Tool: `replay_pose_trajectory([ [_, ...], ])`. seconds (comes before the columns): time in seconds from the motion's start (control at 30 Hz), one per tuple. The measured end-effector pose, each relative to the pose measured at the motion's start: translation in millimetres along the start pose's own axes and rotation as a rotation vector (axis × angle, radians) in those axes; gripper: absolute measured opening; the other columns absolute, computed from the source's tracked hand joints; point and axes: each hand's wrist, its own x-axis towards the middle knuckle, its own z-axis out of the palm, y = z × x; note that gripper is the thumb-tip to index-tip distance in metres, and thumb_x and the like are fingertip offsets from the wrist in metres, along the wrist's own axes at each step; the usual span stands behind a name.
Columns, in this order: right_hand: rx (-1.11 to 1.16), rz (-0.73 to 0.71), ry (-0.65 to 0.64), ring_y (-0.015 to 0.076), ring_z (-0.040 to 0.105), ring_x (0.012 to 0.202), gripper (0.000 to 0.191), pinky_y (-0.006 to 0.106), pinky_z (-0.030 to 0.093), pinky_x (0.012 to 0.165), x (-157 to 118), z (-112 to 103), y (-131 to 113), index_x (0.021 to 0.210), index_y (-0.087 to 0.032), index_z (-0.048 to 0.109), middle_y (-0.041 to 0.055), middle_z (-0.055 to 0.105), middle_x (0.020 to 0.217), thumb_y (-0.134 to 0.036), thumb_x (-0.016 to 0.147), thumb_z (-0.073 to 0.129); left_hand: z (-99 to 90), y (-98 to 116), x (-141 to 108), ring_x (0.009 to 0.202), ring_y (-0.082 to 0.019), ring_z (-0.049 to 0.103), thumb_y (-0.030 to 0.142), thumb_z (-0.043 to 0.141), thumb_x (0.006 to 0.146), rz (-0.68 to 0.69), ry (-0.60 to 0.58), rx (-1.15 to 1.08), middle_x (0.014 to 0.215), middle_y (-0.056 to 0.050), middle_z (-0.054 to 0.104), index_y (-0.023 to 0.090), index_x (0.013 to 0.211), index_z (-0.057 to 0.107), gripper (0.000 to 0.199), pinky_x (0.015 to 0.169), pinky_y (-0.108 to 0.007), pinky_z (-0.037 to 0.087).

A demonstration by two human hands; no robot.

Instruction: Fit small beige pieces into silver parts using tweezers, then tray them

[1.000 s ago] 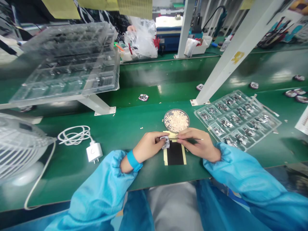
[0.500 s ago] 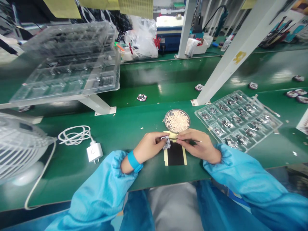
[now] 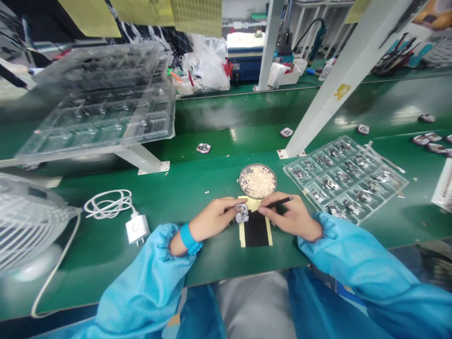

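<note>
A small square white-and-grey part (image 3: 242,213) is pinched in my left hand (image 3: 214,218), over the left edge of a black pad (image 3: 256,230) with yellow borders. My right hand (image 3: 290,217) grips a thin dark tool (image 3: 280,202) like a pen or tweezers; its tip is too small to make out, close to the right of the part. Just beyond both hands is a round dish (image 3: 258,181) filled with tiny pale pieces.
On the right lies a clear tray (image 3: 345,179) of small metal parts, near a slanted white post (image 3: 325,89). A white charger (image 3: 137,229) with its cable and a fan (image 3: 31,221) stand left. Clear trays (image 3: 106,103) rest on a raised shelf.
The tool in my right hand has tilted, its dark rear end now pointing up and right. My left fingers have shifted on the part, uncovering more of it. The view has shifted slightly.
</note>
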Motion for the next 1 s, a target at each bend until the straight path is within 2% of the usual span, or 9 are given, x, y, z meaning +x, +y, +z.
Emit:
replay_pose_trajectory([
  [0.2,0.299,0.233,-0.161,0.0182,0.07,0.084,0.015,0.032,0.057,0.075,8,-10,3,0.089,-0.018,0.069,0.0066,0.073,0.092,-0.032,0.087,0.071,-0.6,-5,0,0.06,-0.011,0.057,0.038,0.052,0.095,-0.06,-0.043,-0.116,0.099,-0.008,0.067,0.017,0.127,0.068,0.042,0.057,-0.024,0.051],
  [0.33,0.419,0.276,-0.241,0.0177,0.07,0.085,0.022,0.031,0.057,0.074,8,-18,3,0.089,-0.016,0.066,0.0077,0.072,0.093,-0.036,0.087,0.072,-0.1,-4,2,0.06,-0.01,0.057,0.037,0.057,0.092,-0.114,-0.013,-0.161,0.101,-0.008,0.069,0.018,0.126,0.069,0.04,0.056,-0.024,0.051],
  [0.43,0.512,0.268,-0.181,0.0181,0.07,0.079,0.027,0.031,0.056,0.066,3,-29,-2,0.09,-0.016,0.061,0.0094,0.072,0.093,-0.043,0.093,0.063,0.6,-1,2,0.058,-0.01,0.057,0.033,0.06,0.089,-0.154,0.04,-0.268,0.089,-0.006,0.071,0.017,0.133,0.063,0.047,0.058,-0.024,0.052],
  [0.53,0.505,0.256,0.032,0.0191,0.069,0.076,0.035,0.034,0.056,0.068,-2,-59,-3,0.086,-0.019,0.056,0.0076,0.07,0.088,-0.049,0.1,0.047,2.1,4,2,0.061,-0.012,0.06,0.03,0.066,0.084,-0.142,0.093,-0.426,0.084,-0.004,0.071,0.016,0.128,0.064,0.047,0.062,-0.025,0.054],
  [0.6,0.298,0.284,0.232,0.0171,0.063,0.062,0.035,0.031,0.052,0.059,-5,-91,0,0.089,-0.02,0.058,0.0027,0.065,0.074,-0.051,0.1,0.045,4.0,9,0,0.064,-0.012,0.062,0.029,0.071,0.08,-0.132,0.102,-0.483,0.088,-0.006,0.071,0.015,0.116,0.066,0.039,0.061,-0.024,0.053],
  [0.67,-0.134,0.339,0.352,0.015,0.053,0.05,0.034,0.028,0.042,0.05,-10,-126,8,0.094,-0.021,0.064,-0.0007,0.059,0.063,-0.052,0.095,0.052,6.8,12,-1,0.065,-0.012,0.063,0.03,0.072,0.081,-0.133,0.098,-0.498,0.088,-0.006,0.071,0.014,0.109,0.065,0.033,0.057,-0.022,0.051],
  [0.73,-0.599,0.41,0.286,0.0165,0.054,0.052,0.032,0.029,0.038,0.052,-18,-155,19,0.091,-0.02,0.07,0.0011,0.062,0.063,-0.051,0.09,0.06,9.9,14,-2,0.063,-0.012,0.063,0.034,0.072,0.083,-0.143,0.104,-0.49,0.085,-0.005,0.071,0.014,0.105,0.063,0.031,0.052,-0.02,0.048],
  [0.8,-0.865,0.466,0.163,0.0188,0.058,0.058,0.029,0.03,0.039,0.056,-26,-172,31,0.09,-0.02,0.073,0.0036,0.066,0.068,-0.047,0.087,0.063,12.7,13,-2,0.059,-0.012,0.063,0.038,0.07,0.085,-0.149,0.115,-0.469,0.077,-0.004,0.07,0.014,0.101,0.062,0.03,0.047,-0.019,0.044],
  [1.0,-0.982,0.443,0.09,0.0221,0.064,0.073,0.032,0.031,0.044,0.067,-38,-172,54,0.109,-0.021,0.072,0.0064,0.069,0.084,-0.043,0.087,0.063,19.4,9,0,0.056,-0.012,0.063,0.04,0.073,0.082,-0.133,0.188,-0.403,0.075,-0.004,0.071,0.014,0.095,0.065,0.03,0.045,-0.019,0.043],
])
